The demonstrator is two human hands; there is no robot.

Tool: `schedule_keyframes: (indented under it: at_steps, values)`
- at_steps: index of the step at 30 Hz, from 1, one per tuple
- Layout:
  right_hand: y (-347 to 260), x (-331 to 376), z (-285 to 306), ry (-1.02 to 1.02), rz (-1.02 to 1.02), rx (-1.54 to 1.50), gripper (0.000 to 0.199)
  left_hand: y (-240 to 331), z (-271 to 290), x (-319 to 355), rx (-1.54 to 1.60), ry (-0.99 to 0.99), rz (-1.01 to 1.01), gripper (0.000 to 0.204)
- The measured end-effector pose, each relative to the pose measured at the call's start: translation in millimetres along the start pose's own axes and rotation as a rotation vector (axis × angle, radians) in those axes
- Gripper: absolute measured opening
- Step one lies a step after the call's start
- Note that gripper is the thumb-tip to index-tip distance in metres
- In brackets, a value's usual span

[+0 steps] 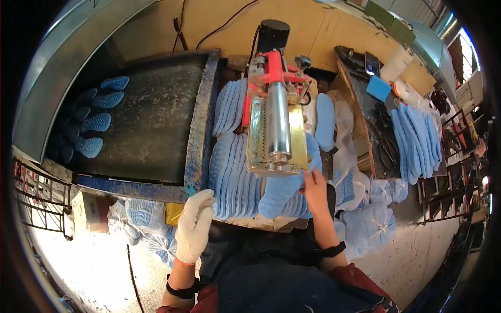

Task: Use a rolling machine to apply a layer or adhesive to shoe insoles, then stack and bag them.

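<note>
My left hand (195, 225), in a white knit glove, is held out over the front corner of the conveyor, beside a row of blue shoe insoles (227, 180). Its fingers are stretched out and nothing shows in them. My bare right hand (315, 192) pinches the edge of a blue insole (313, 151) at the right side of a roller machine (276, 115). That machine has a red bracket, a shiny metal cylinder and a brass-coloured plate, which hides part of the insole. Another blue insole (279, 195) lies aslant over the row, just below the machine.
On the left, a dark conveyor belt (151, 120) with a worn blue frame carries several insoles at its far end. A side table (373, 133) at the right bears stacked insoles (416, 141), a blue block and a phone. Bagged insoles (368, 229) stand on the floor.
</note>
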State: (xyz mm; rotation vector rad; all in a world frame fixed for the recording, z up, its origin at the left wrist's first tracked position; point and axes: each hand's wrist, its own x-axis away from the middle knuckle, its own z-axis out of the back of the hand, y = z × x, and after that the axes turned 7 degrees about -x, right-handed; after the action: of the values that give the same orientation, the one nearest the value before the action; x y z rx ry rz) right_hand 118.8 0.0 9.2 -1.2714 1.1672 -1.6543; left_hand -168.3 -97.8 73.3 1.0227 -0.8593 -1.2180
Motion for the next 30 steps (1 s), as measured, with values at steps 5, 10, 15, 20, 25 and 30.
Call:
schedule_keyframes:
  at_steps: [5,10,15,20,25,30]
  values:
    - [-51,-13,29,0.177,0.603,0.192,0.023,37,3,-45,0.292,-0.021,-0.121,0.039]
    - [-103,-21,16,0.11,1.239,0.875,0.034,76,-26,-103,0.458,-0.221,-0.338,0.061]
    - [-100,-1,0,-0.053,1.109,0.492,0.024,104,-65,-149,0.315,-0.261,-0.521,0.063]
    - [-22,19,26,0.03,0.68,-0.029,0.014,65,-84,-184,0.084,-0.053,-0.765,0.055]
    - [-7,18,-16,-0.265,0.299,-0.054,0.015,39,-66,-181,-0.034,-0.064,-0.668,0.056]
    - [13,-6,-68,-0.576,0.389,0.176,0.021,41,-36,-169,-0.101,-0.288,-0.382,0.067]
